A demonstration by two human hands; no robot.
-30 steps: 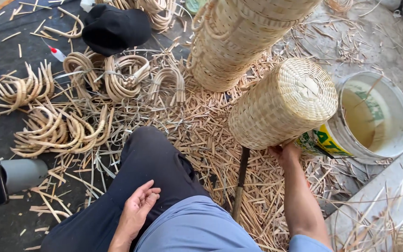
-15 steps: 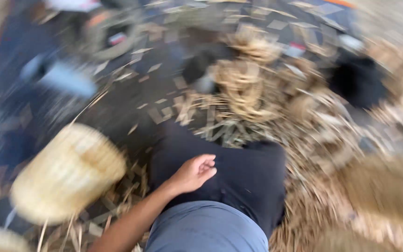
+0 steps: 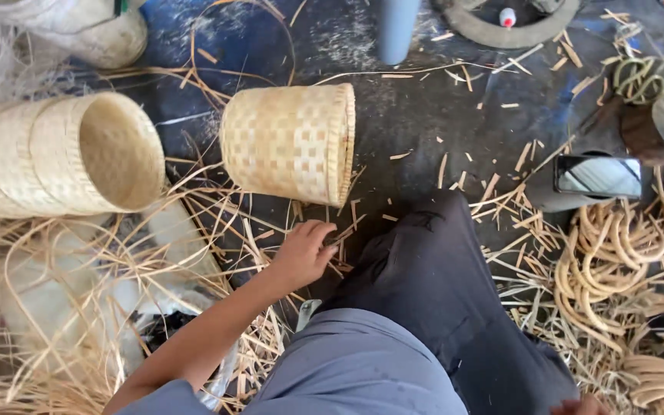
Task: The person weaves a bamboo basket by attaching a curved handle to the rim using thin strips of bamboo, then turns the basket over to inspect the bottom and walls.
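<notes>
Woven basket point(image 3: 290, 142) now on floor, left hand point(image 3: 305, 253) off it.

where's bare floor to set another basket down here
Barest: dark floor between the woven checkered basket lying on its side, grey tube and black phone; only scattered chips. Crowded: straw pile lower left, coiled rattan rings at right.

The view has swung from the person's right side to the left. The small woven basket point(image 3: 290, 143), a second ago at the right hand beside a pale bucket, now lies on its side on the dark floor point(image 3: 439, 115), apart from both hands. The left hand point(image 3: 303, 253), earlier resting palm-up on the thigh, now reaches down into the loose strips point(image 3: 224, 223) just below the basket. The right hand point(image 3: 578, 406) barely shows at the bottom edge.
</notes>
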